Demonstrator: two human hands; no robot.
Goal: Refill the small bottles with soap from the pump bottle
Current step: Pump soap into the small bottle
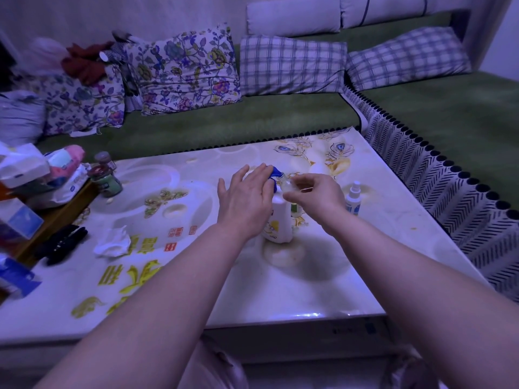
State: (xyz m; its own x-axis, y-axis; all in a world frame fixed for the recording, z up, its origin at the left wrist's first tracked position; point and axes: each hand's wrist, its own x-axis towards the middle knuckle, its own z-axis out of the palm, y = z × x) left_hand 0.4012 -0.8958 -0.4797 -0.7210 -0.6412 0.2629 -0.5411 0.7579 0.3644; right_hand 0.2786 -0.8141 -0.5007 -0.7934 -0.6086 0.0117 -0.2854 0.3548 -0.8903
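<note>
Left hand (245, 200) and right hand (316, 199) are bare, forearms (157, 290) too (pale creased cloth (216, 369) covers the lap).

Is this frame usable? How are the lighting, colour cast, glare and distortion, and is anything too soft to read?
Head view: dim, with a strong blue-violet cast. Wide-angle bending curves the table edge and sofa trim. There is a small glare streak on the table's near edge. The left hand on the pump bottle and the right hand holding the small clear bottle read clearly, but its fill level does not. The left-edge clutter is soft.
</note>
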